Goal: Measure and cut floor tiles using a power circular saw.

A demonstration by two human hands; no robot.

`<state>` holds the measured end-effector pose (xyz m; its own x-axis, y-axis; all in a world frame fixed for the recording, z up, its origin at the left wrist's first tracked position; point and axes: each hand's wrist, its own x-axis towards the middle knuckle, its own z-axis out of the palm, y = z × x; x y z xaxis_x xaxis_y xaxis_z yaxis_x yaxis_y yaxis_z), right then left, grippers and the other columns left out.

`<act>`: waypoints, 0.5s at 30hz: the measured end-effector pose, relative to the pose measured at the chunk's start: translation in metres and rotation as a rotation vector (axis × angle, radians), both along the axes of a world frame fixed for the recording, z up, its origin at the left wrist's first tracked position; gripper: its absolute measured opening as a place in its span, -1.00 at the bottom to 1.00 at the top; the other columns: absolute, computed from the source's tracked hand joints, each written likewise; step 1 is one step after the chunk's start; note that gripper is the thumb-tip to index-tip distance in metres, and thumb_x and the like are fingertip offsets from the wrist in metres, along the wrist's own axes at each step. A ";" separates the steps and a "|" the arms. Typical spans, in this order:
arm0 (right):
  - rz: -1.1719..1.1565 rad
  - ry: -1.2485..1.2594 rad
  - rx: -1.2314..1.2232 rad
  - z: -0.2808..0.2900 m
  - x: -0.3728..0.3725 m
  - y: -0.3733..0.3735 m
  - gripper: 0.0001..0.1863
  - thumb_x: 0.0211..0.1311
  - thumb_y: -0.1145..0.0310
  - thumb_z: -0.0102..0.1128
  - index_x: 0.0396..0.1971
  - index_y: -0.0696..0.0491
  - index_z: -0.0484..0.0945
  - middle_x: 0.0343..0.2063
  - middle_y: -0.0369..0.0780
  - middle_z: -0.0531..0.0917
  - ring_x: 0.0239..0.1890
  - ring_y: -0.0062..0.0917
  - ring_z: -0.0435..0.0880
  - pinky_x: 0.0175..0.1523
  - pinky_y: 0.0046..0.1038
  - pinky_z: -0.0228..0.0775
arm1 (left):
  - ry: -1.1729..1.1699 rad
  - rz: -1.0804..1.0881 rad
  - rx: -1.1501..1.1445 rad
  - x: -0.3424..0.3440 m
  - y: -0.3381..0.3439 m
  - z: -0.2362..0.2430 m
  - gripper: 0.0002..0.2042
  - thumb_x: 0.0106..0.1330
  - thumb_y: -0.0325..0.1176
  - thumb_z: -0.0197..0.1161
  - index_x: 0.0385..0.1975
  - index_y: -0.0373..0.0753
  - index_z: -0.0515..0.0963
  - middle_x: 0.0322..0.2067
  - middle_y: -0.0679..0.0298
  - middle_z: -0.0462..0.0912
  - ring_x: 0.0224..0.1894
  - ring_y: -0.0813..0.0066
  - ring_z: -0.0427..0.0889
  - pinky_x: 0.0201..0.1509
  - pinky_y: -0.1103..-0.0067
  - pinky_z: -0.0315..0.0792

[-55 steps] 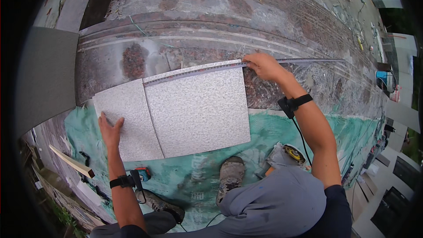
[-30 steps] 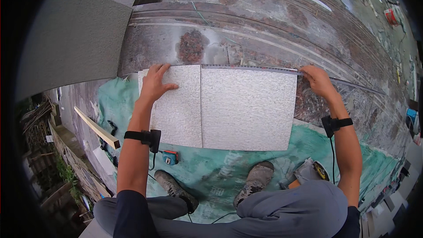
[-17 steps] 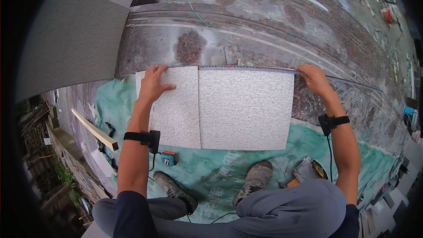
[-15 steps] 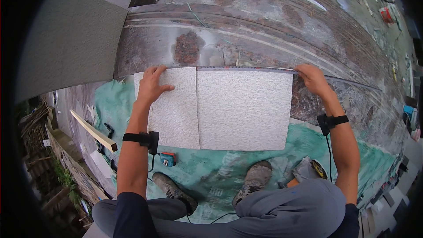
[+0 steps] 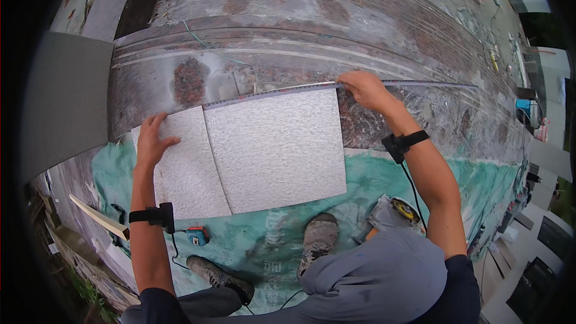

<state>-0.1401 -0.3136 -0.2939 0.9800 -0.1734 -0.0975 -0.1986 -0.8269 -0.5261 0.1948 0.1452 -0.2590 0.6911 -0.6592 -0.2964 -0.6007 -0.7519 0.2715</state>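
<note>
Two pale, rough-textured slabs lie side by side: a narrower slab (image 5: 186,165) on the left and a wider slab (image 5: 279,150) on the right. My left hand (image 5: 153,141) rests at the narrow slab's far left corner, thumb spread from the fingers. Along the wider slab's far edge runs a long, thin ruler (image 5: 270,94), starting near the seam and reaching well past the right corner. Just beyond that corner, my right hand (image 5: 366,90) pinches the ruler between thumb and fingers. Dark straps with small devices circle both forearms.
Green sheeting (image 5: 288,228) lies under my boots. A teal-and-orange tape measure (image 5: 197,236) is near my left boot, and a power tool with a yellow-rimmed disc (image 5: 405,210) by my right knee. A wooden batten (image 5: 99,217) lies left; a large grey panel (image 5: 66,102) stands far left.
My view has turned and shifted, so the slabs, ruler and hands appear farther left. Both hands keep their places at the slabs' far corners.
</note>
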 end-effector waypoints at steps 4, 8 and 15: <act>-0.013 0.023 0.018 -0.001 0.000 0.000 -0.80 0.28 0.45 0.05 -0.15 0.03 0.60 -0.27 -0.08 0.67 -0.18 -0.04 0.59 -0.15 -0.09 0.42 | 0.008 -0.004 -0.022 0.001 0.000 0.000 -0.26 -0.16 -0.38 0.60 0.16 -0.19 0.49 0.15 0.06 0.49 0.20 0.04 0.46 0.28 0.35 0.36; -0.009 0.011 0.013 -0.003 0.002 0.001 -0.80 0.29 0.43 0.05 -0.15 0.03 0.60 -0.26 -0.08 0.67 -0.15 -0.03 0.59 -0.13 -0.09 0.42 | 0.027 0.010 -0.039 0.001 0.001 0.000 -0.26 -0.17 -0.40 0.59 0.16 -0.18 0.49 0.14 0.06 0.49 0.19 0.04 0.47 0.27 0.35 0.37; -0.016 0.051 0.016 -0.002 0.002 0.001 -0.79 0.29 0.43 0.03 -0.15 0.02 0.61 -0.26 -0.07 0.67 -0.16 -0.01 0.60 -0.12 -0.08 0.42 | -0.006 0.003 -0.019 0.000 0.002 -0.002 -0.24 -0.18 -0.43 0.58 0.18 -0.19 0.48 0.13 0.10 0.50 0.20 0.07 0.48 0.28 0.37 0.37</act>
<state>-0.1378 -0.3128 -0.2960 0.9708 -0.1875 -0.1500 -0.2389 -0.8151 -0.5278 0.1950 0.1477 -0.2607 0.6949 -0.6625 -0.2796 -0.6003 -0.7485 0.2816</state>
